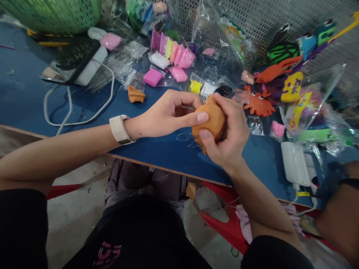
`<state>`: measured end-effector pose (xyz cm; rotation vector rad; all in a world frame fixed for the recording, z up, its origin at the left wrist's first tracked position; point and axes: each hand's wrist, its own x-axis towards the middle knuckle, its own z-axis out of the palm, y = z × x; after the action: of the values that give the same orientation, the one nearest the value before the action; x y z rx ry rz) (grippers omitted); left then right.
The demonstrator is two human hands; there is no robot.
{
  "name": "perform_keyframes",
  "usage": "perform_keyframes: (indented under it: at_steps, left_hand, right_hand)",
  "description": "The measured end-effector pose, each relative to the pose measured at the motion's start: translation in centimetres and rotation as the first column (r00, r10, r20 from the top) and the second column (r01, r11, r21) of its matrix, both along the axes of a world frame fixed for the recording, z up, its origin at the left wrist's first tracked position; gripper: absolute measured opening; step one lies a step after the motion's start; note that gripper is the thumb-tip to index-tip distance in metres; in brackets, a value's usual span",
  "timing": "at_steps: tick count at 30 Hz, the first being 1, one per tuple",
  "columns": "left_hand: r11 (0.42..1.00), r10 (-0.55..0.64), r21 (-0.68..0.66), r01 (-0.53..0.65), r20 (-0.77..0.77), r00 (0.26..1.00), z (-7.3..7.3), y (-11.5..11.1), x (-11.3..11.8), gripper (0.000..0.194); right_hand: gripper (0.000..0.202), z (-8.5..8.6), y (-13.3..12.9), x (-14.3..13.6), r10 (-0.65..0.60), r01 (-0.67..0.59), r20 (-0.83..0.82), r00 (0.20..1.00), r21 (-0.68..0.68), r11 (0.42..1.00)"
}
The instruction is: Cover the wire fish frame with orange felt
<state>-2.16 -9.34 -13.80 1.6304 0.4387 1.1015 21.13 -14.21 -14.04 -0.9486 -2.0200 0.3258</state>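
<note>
An orange-brown lump of clay (212, 118) is held above the front part of the blue table (157, 149). My right hand (231, 129) wraps round its right side, thumb on the front. My left hand (179, 114) pinches its left edge, with the thumb lying on the clay's face and the fingers curled behind. A smaller piece of the same colour (136, 94) lies on the table to the left, by a clear wrapper. Pink (153, 77), yellow (195, 86) and white (208, 89) clay packets lie just beyond my hands.
A green basket (56, 16) stands at the back left, near a dark device and a white cable (112, 80). Clay figures, including an orange one (259, 102), and plastic bags lie right. A white power bank (295, 163) sits near the right edge, beside another person's arm (340, 220).
</note>
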Motion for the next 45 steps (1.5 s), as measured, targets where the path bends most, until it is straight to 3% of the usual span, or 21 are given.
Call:
perform_keyframes:
  at_steps: [4, 7, 9, 12, 15, 20, 25, 31, 35, 40, 45]
  left_hand:
    - [0.995, 0.060, -0.085, -0.057, 0.036, 0.998, -0.5, 0.5, -0.1, 0.065]
    - [0.969, 0.080, -0.239, -0.066, 0.052, 0.995, -0.5, 1.1, -0.7, 0.062]
    - [0.940, 0.076, -0.335, -0.060, 0.035, 0.996, -0.3, 1.5, -1.2, 0.059]
    - [0.907, 0.071, -0.418, -0.051, 0.032, 0.997, -0.1, 2.0, -1.6, 0.060]
    - [0.880, 0.024, -0.475, 0.025, 0.098, 0.995, -0.6, 2.6, -1.8, 0.054]
    - [0.873, -0.006, -0.485, 0.056, 0.104, 0.995, -1.3, 3.2, -2.1, 0.061]
    - [0.873, -0.005, -0.484, 0.057, 0.108, 0.994, -0.8, 3.1, -2.2, 0.045]
    - [0.929, 0.020, -0.370, -0.024, -0.014, 1.000, -1.6, 4.0, -2.0, 0.079]
    - [0.979, 0.009, -0.202, -0.035, -0.126, 0.992, -2.3, 4.6, -2.3, 0.087]
    - [0.997, 0.022, -0.071, -0.038, -0.206, 0.978, -2.1, 4.8, -2.4, 0.101]
    - [0.991, -0.044, -0.135, 0.024, -0.147, 0.988, -3.4, 5.3, -2.8, 0.077]
  right_hand:
    - [0.071, -0.4, 1.5, 0.9, 0.160, -0.175, -0.208, 0.965, -0.054, 0.983]
    - [0.051, -0.5, 3.0, 1.8, 0.140, -0.310, -0.482, 0.865, -0.294, 0.904]
    - [0.049, -0.6, 3.5, 2.0, 0.081, -0.405, -0.548, 0.833, -0.503, 0.763]
    - [0.068, -0.9, 3.4, 1.6, 0.047, -0.483, -0.537, 0.842, -0.712, 0.509]
    - [0.069, -1.7, 3.0, 0.6, 0.048, -0.589, -0.624, 0.780, -0.706, 0.394]
    - [0.055, -2.8, 2.8, 0.0, 0.021, -0.715, -0.762, 0.647, -0.596, 0.366]
    - [0.055, -2.7, 2.8, 0.2, 0.022, -0.737, -0.783, 0.622, -0.576, 0.355]
    - [0.057, -2.1, 2.5, -0.2, -0.018, -0.765, -0.817, 0.576, -0.547, 0.341]
    - [0.060, -1.7, 2.2, -0.5, -0.016, -0.743, -0.797, 0.604, -0.570, 0.350]
    - [0.067, -1.1, 1.8, -0.5, 0.017, -0.727, -0.768, 0.640, -0.599, 0.336]
    - [0.066, -1.0, 1.9, -0.4, 0.031, -0.710, -0.752, 0.659, -0.607, 0.358]
